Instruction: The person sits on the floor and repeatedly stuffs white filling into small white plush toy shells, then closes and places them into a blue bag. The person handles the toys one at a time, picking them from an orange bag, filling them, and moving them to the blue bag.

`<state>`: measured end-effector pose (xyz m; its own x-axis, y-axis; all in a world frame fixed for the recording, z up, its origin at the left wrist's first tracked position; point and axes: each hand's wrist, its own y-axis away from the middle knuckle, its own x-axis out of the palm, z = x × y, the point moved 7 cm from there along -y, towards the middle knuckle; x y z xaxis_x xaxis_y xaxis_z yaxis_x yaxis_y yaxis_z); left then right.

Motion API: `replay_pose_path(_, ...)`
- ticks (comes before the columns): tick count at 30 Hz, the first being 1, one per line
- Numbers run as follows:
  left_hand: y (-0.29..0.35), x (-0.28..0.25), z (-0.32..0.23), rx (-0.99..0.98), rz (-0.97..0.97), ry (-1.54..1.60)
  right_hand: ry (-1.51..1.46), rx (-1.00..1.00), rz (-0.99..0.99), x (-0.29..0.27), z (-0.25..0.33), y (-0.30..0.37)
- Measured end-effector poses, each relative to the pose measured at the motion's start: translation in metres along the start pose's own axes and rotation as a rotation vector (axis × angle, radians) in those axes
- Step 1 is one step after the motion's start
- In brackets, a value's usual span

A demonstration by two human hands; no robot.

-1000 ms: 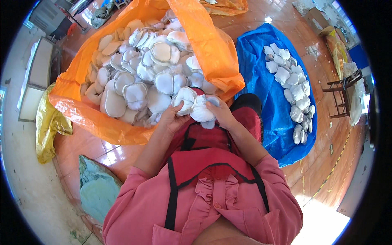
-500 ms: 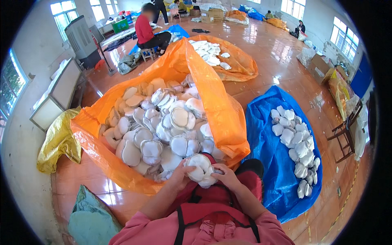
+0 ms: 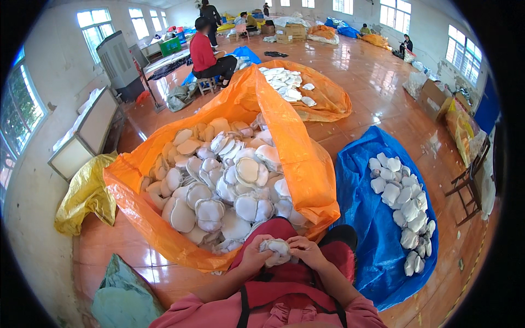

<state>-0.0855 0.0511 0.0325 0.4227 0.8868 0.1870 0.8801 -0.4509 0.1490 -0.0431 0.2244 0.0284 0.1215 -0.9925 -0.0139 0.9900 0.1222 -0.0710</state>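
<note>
Over my lap I hold a white, rounded, padded cloth piece [image 3: 276,252], bunched up between both hands. My left hand [image 3: 255,255] is closed round its left side. My right hand [image 3: 307,250] pinches its right edge with the fingers. Just beyond, a large orange woven sack [image 3: 299,175] lies open, full of similar white and cream pieces [image 3: 219,175] with rounded lobes. To the right, a blue woven sheet [image 3: 358,218] bears a heap of folded, puffier white pieces [image 3: 402,197].
A second orange sheet [image 3: 331,104] with flat white pieces lies farther off. A person in red [image 3: 205,57] sits on a stool at the back left. Yellow sacking [image 3: 87,194] and a green sack [image 3: 123,295] are at the left; a wooden chair [image 3: 470,183] stands at the right.
The cloth piece was spread wider with its round lobes showing; now it is more bunched up. Both hands have moved slightly lower and closer to my lap. The view has tilted up a little.
</note>
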Motion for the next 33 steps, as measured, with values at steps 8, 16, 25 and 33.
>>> replay_pose_path(8, 0.0, 0.005, 0.01, 0.118, 0.071, -0.115, 0.089, 0.19, -0.047, 0.012, -0.001, 0.002)
replay_pose_path(16, 0.004, 0.026, -0.003, 0.006, 0.224, 0.095, 0.194, 0.216, -0.06, 0.014, -0.021, -0.006)
replay_pose_path(25, 0.005, 0.03, -0.009, -0.095, 0.018, 0.379, 0.246, 0.196, -0.13, 0.021, -0.012, -0.011)
replay_pose_path(33, -0.003, 0.024, 0.012, -0.06, -0.003, 0.431, 0.231, 0.212, -0.159, 0.027, -0.012, -0.005)
